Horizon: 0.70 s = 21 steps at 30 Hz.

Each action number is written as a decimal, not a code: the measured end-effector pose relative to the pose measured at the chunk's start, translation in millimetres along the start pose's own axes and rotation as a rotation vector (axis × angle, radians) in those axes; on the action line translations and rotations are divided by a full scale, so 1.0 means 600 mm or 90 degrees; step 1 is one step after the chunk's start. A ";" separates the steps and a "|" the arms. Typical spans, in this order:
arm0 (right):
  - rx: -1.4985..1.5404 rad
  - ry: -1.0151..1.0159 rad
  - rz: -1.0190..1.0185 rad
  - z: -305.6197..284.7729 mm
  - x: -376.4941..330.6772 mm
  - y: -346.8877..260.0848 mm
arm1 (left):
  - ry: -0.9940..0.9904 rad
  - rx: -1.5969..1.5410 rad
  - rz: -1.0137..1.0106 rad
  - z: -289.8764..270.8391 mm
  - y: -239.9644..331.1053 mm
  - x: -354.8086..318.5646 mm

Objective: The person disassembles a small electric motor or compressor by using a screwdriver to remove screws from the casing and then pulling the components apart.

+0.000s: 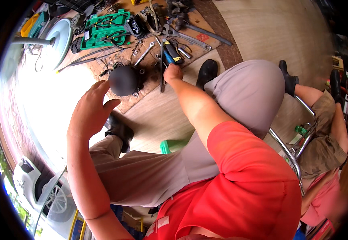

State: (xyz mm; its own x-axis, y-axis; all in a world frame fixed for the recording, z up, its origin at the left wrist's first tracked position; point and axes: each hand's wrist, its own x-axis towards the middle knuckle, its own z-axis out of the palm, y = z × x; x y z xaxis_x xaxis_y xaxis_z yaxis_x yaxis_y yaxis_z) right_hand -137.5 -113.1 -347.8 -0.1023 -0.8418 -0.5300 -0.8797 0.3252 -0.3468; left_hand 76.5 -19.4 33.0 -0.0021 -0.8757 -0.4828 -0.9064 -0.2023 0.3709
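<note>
Right hand (pixel 173 73), top middle, grasps a blue screwdriver (pixel 168 57); left hand (pixel 90 110) hangs released near the round black part (pixel 124 80); best to steady it.

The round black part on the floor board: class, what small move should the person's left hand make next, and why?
Probably lower the left hand onto the round black part to steady it. That hand hovers open beside the part, not touching it, while the right hand is already down among the tools, apparently gripping a blue-handled screwdriver. The part sits loose on the board.
</note>
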 end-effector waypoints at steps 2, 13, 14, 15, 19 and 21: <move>0.028 0.032 0.017 -0.004 -0.010 -0.014 | -0.004 0.000 -0.009 -0.002 -0.003 -0.003; 0.100 0.174 0.000 -0.060 0.060 0.004 | 0.020 -0.024 0.012 -0.006 -0.013 -0.005; 0.073 0.133 -0.048 -0.060 0.057 0.001 | 0.023 -0.022 0.015 -0.006 -0.015 -0.007; 0.046 0.092 -0.097 -0.058 0.053 -0.004 | 0.024 -0.019 0.017 -0.006 -0.017 -0.008; -0.091 0.074 -0.160 -0.025 0.017 -0.033 | 0.024 -0.021 0.007 -0.006 -0.021 -0.014; -0.117 0.099 -0.146 -0.016 0.046 -0.018 | 0.001 -0.027 0.013 -0.006 -0.014 0.001</move>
State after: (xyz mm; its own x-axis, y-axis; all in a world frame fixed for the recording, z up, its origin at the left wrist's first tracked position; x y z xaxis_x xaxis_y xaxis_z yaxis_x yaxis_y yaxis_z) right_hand -135.1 -144.1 -350.9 0.0503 -0.9443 -0.3251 -0.9559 0.0489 -0.2898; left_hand 85.8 -19.7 32.3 -0.0201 -0.8803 -0.4739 -0.8876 -0.2025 0.4138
